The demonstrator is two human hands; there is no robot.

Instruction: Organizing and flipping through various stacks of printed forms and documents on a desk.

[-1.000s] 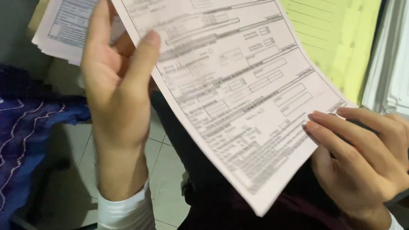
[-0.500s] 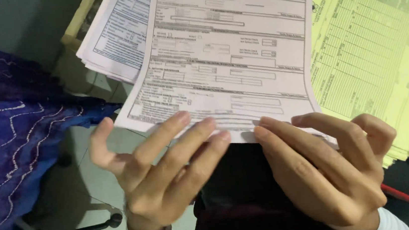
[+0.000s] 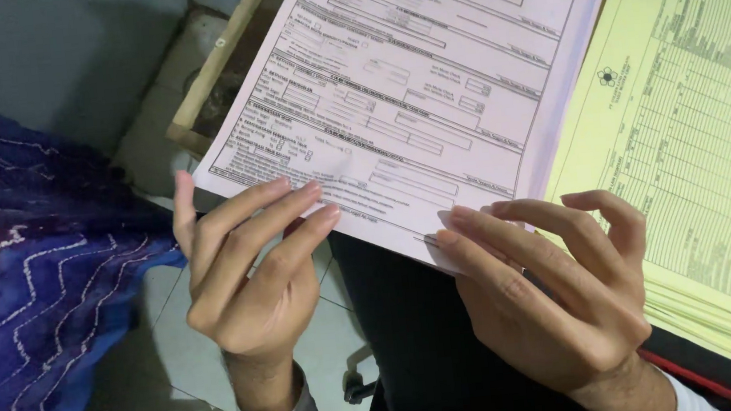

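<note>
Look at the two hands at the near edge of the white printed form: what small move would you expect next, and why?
Probably a push to slide the white form square onto the white stack beneath it. Fingertips of the left hand and right hand rest on its near edge, which overhangs the lap, and the sheet lies askew beside the yellow stack.

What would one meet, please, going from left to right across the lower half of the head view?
Blue patterned cloth → left hand → right hand → stack of yellow sheets.
</note>
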